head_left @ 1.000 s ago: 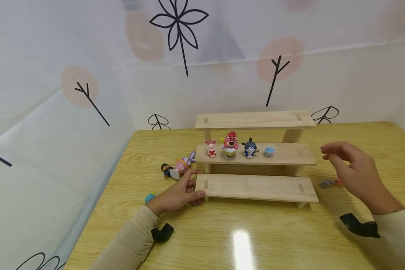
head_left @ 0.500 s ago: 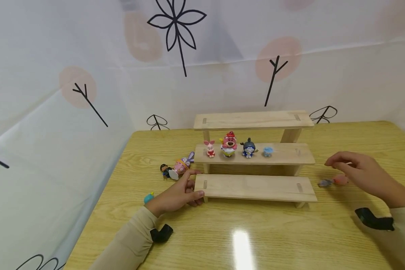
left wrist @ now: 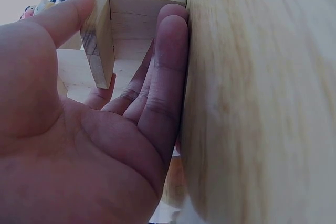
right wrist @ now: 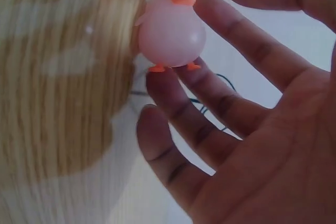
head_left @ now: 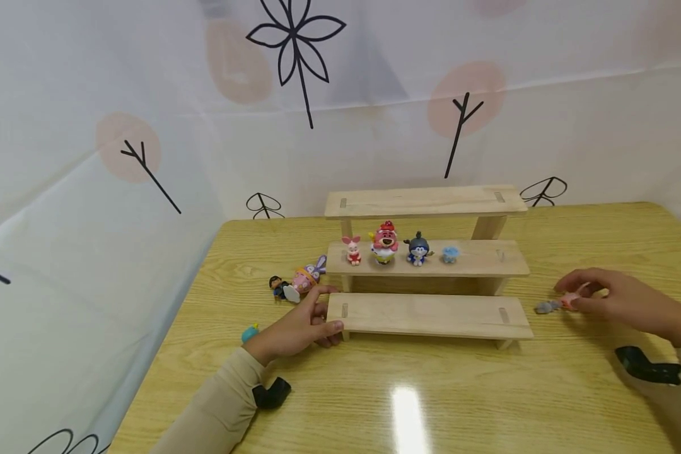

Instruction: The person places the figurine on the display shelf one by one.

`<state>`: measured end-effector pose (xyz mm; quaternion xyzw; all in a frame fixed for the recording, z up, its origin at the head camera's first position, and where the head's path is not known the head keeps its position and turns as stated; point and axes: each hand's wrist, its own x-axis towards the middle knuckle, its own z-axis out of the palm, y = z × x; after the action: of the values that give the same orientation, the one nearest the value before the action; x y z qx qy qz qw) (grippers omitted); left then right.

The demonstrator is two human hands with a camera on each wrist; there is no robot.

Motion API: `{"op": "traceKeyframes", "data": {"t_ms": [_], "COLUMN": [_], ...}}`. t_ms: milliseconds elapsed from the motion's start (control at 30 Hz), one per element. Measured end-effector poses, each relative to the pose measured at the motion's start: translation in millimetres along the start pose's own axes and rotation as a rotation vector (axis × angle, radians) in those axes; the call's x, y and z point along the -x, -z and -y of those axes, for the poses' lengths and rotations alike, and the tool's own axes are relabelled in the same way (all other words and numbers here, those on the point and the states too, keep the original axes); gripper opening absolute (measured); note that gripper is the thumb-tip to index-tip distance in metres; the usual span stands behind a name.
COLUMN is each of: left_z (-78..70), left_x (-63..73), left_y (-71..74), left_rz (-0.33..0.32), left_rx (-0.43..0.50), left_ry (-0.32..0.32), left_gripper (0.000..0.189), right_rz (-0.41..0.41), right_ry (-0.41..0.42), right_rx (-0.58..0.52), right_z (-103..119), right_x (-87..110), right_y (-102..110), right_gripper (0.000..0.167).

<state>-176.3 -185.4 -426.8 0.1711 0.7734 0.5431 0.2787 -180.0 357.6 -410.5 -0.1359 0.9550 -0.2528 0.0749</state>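
Observation:
A three-step wooden display shelf (head_left: 425, 313) stands on the table. My left hand (head_left: 299, 325) holds the left end of its lowest board, thumb at the front corner and index finger at the back one. The other left fingers extend below the board by the leg, low against the tabletop in the left wrist view. On the right, my right hand (head_left: 624, 301) is around a pink duck figurine (right wrist: 172, 32) with orange beak and feet. Its index fingertip is right at the beak and two more fingertips are by the feet, while the thumb stays apart. A small grey figurine (head_left: 545, 307) lies beside the duck.
The middle board carries a piglet (head_left: 352, 251), a pink bear (head_left: 384, 244), a dark-hooded figurine (head_left: 417, 250) and a small light-blue one (head_left: 450, 255). Left of the shelf lie a rabbit-eared figurine (head_left: 306, 279), a dark-haired one (head_left: 278, 287) and a teal bird (head_left: 250, 333).
My right hand has moved right and down from beside the shelf to the pink duck, which its fingers now partly cover. The left hand stays on the shelf.

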Motion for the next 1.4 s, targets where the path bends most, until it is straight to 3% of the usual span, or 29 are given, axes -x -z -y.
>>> {"op": "traceKeyframes", "data": {"t_ms": [400, 800, 1067, 1300, 1400], "left_z": [0.1, 0.2, 0.8, 1.4, 2.0], "left_x": [0.2, -0.7, -0.3, -0.2, -0.4], "left_y": [-0.1, -0.2, -0.5, -0.7, -0.2], "left_rz": [0.007, 0.005, 0.005, 0.008, 0.005], "left_rx": [0.004, 0.002, 0.007, 0.009, 0.002], "left_ry": [-0.011, -0.008, -0.013, -0.015, -0.015], "left_gripper": [0.071, 0.070, 0.070, 0.071, 0.070], "right_rz": [0.082, 0.059, -0.037, -0.259, -0.317], "right_ry": [-0.005, -0.038, -0.046, 0.053, 0.086], "right_rx": [-0.028, 0.001, 0.020, 0.028, 0.013], "right_z": [-5.9, -2.5, 3.1, 12.2, 20.4], "right_x": [-1.8, -1.3, -3.9, -5.1, -4.8], "right_y": [-4.3, -5.2, -4.2, -3.6, -2.3], "right_gripper": [0.025, 0.022, 0.019, 0.013, 0.014]}}
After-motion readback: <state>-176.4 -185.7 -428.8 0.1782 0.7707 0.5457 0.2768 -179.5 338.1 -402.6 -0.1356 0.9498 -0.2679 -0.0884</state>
